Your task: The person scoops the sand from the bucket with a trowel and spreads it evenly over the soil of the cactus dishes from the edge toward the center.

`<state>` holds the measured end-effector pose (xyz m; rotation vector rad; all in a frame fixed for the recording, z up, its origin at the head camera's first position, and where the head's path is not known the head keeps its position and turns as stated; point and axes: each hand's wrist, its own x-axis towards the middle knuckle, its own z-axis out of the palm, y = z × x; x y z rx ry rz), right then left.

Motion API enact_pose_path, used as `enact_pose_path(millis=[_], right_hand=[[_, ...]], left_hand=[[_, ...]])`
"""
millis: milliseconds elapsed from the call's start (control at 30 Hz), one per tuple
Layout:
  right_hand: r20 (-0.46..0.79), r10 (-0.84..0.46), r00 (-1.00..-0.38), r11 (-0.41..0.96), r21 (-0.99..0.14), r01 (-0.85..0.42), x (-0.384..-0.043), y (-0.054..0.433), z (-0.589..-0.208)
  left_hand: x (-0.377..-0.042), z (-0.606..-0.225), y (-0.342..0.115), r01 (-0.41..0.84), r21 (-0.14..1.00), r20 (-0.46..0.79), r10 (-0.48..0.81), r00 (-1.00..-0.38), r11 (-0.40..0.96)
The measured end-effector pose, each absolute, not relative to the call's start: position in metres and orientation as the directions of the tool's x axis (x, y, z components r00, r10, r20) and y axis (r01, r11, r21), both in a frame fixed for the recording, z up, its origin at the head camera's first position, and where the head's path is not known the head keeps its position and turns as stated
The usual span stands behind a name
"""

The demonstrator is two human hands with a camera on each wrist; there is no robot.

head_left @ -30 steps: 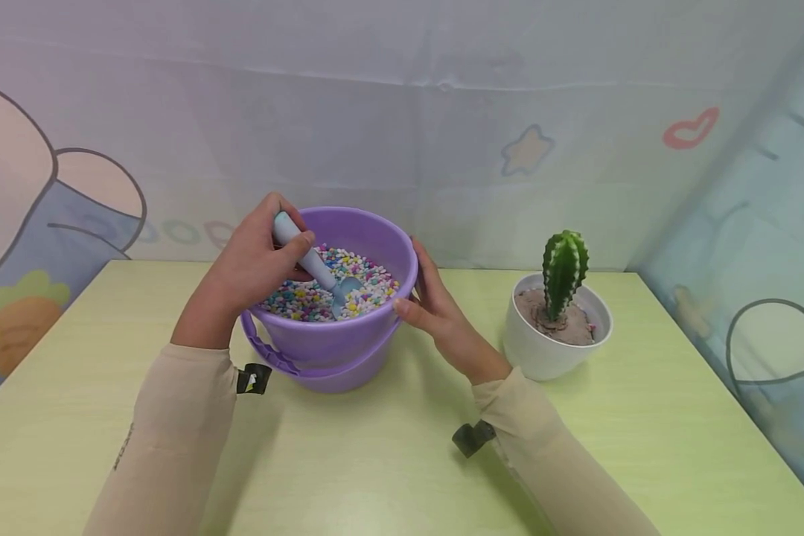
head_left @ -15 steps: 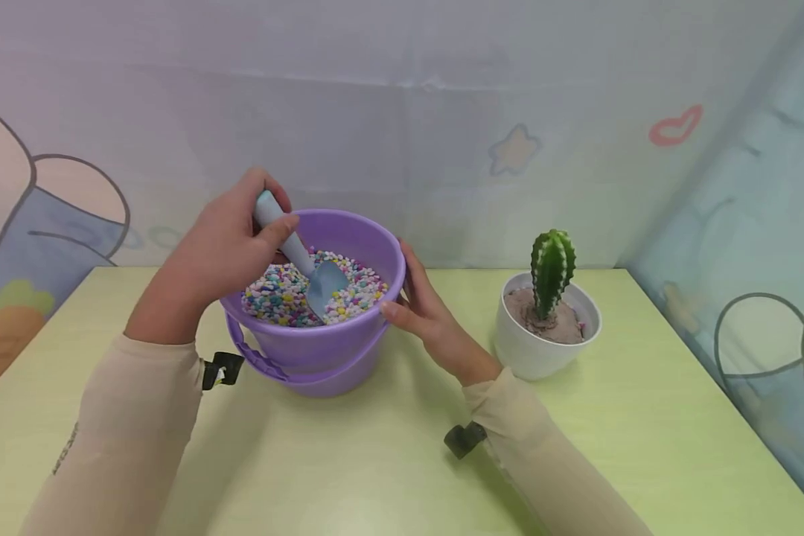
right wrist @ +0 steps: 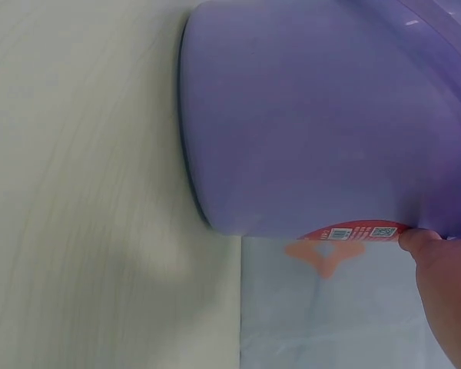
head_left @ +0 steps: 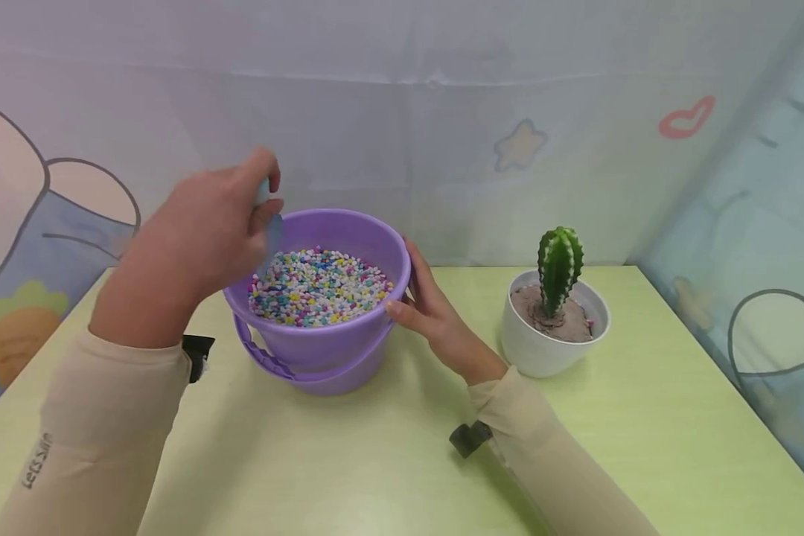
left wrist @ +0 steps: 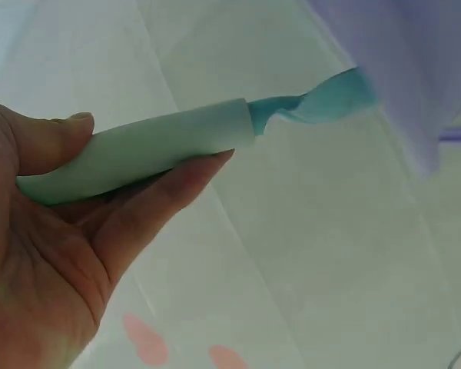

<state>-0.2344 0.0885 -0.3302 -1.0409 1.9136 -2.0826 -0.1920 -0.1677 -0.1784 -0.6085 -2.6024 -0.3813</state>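
A purple bucket [head_left: 338, 346] stands on the table, part-filled with multicoloured pebbles [head_left: 324, 286]. At its left side my left hand [head_left: 194, 231] holds a small pale-blue scoop [left wrist: 169, 142] by its thick handle, raised above the pebbles. In the left wrist view, thumb and fingers wrap the handle and the blade overlaps the bucket's rim. The blade is mostly hidden behind my hand in the head view. My right hand [head_left: 445, 324] holds the bucket's right side, thumb by the rim and fingers along the outer wall. A fingertip lies near a red label [right wrist: 353, 231] in the right wrist view.
To the right of the bucket, a cactus [head_left: 560, 272] grows from brown soil in a white pot [head_left: 543, 350]. The bucket's purple handle [head_left: 261, 357] hangs down at its front. A printed cloth backdrop [head_left: 375, 134] rises behind the pale-green table [head_left: 348, 461].
My left hand has lifted the scoop out of the pebbles, moving up and left to the bucket's left rim. The right hand keeps its hold on the bucket.
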Motion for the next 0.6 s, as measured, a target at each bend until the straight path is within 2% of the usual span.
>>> enact_pose_path(millis=[100, 200, 333, 500, 600], right_hand=[[0.402, -0.518, -0.755, -0.187, -0.915, -0.358, -0.234, 0.088, -0.330], [0.403, -0.518, -0.755, -0.187, -0.914, -0.360, -0.233, 0.088, -0.330], [0.405, -0.533, -0.743, -0.185, -0.913, -0.365, -0.233, 0.086, -0.329], [0.418, -0.530, -0.738, -0.178, -0.906, -0.385, -0.234, 0.086, -0.328], [0.409, -0.526, -0.746, -0.176, -0.910, -0.374, -0.234, 0.086, -0.329]], left_hand=[[-0.196, -0.188, -0.156, 0.496, 0.171, 0.453, 0.379, -0.807, 0.851], [-0.202, -0.200, -0.151, 0.493, 0.271, 0.442, 0.349, -0.827, 0.826], [-0.207, -0.215, -0.159, 0.407, 0.474, 0.419, 0.207, -0.884, 0.780], [-0.212, -0.227, -0.168, 0.368, 0.619, 0.462, 0.058, -0.885, 0.694], [-0.215, -0.233, -0.171, 0.342, 0.707, 0.435, 0.001, -0.901, 0.619]])
